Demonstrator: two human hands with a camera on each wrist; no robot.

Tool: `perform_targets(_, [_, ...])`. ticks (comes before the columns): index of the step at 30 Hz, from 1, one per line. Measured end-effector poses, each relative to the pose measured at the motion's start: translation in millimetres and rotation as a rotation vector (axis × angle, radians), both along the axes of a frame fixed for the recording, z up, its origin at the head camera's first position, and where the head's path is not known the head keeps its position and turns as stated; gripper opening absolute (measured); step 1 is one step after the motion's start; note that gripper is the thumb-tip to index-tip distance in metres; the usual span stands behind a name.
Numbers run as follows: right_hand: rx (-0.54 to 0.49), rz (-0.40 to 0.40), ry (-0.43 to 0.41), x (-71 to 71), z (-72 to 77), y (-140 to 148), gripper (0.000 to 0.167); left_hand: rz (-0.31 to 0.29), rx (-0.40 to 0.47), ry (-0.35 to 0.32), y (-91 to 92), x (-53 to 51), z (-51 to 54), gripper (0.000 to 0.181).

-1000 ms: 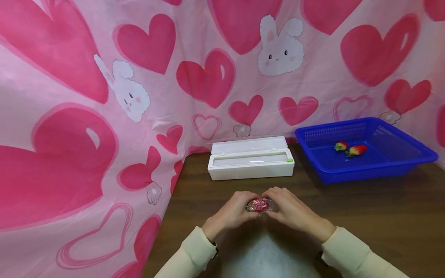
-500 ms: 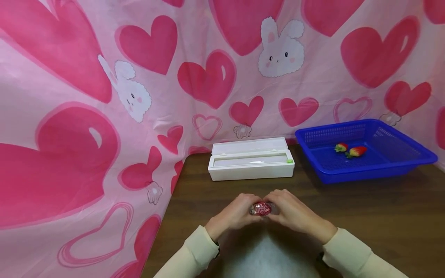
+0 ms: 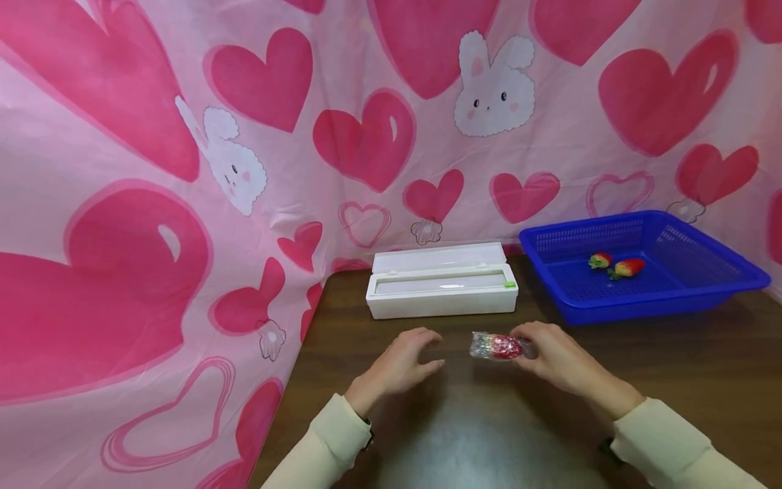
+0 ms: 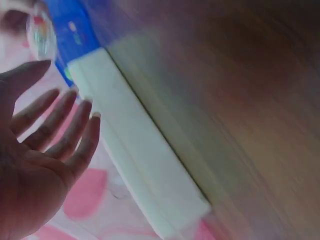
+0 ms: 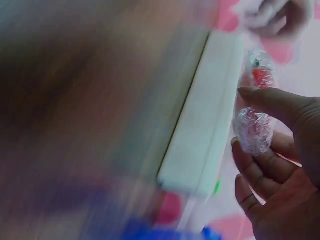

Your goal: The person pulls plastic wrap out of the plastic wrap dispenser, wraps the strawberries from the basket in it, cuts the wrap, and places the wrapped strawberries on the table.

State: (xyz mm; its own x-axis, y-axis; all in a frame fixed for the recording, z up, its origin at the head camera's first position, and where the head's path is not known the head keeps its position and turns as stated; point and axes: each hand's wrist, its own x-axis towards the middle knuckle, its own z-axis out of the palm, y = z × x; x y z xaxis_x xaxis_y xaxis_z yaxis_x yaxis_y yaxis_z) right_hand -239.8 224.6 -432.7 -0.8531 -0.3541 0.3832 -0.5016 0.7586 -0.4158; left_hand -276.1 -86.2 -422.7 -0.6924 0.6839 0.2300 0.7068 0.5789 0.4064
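Observation:
A red strawberry wrapped in clear plastic film [image 3: 502, 346] is pinched at its right end between the thumb and fingers of my right hand [image 3: 559, 360], above the table. In the right wrist view the crinkled film [image 5: 255, 131] bunches below the thumb, and red fruit shows above it. My left hand [image 3: 400, 367] is apart from the strawberry, to its left, with nothing in its grasp. Its fingers are spread and relaxed in the left wrist view, the palm [image 4: 30, 185] showing.
Behind the hands stands a long white cling film box [image 3: 442, 302], lid raised, with a green slider [image 3: 510, 284] at its right. The blue basket [image 3: 568, 307] at the back right holds two strawberries [image 3: 628, 267]. A pink heart-print cloth [image 3: 366, 54] hangs behind the brown table [image 3: 672, 394].
Both hands held the wrapped strawberry together before. The left hand has let go and moved left, while the right hand has carried the strawberry to the right.

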Motion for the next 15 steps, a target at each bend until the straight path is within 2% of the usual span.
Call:
perform_targets(4, [0.015, -0.048, -0.044, -10.2, -5.7, 32, 0.028, 0.039, 0.018, -0.001, -17.3, -17.9, -3.3, 0.010])
perform_targets(10, [0.034, -0.092, -0.123, -26.6, -25.1, 71, 0.028, 0.130, 0.011, -0.011, -34.9, -38.9, -7.7, 0.008])
perform_targets(13, [0.113, -0.112, -0.148, -27.6, -29.8, 82, 0.035, 0.142, 0.006, 0.030, -37.7, -45.4, -7.8, 0.006])
perform_targets(15, [0.217, -0.129, -0.105, -23.5, -26.8, 80, 0.040, 0.158, -0.006, 0.073, -37.9, -48.8, -6.8, 0.005])
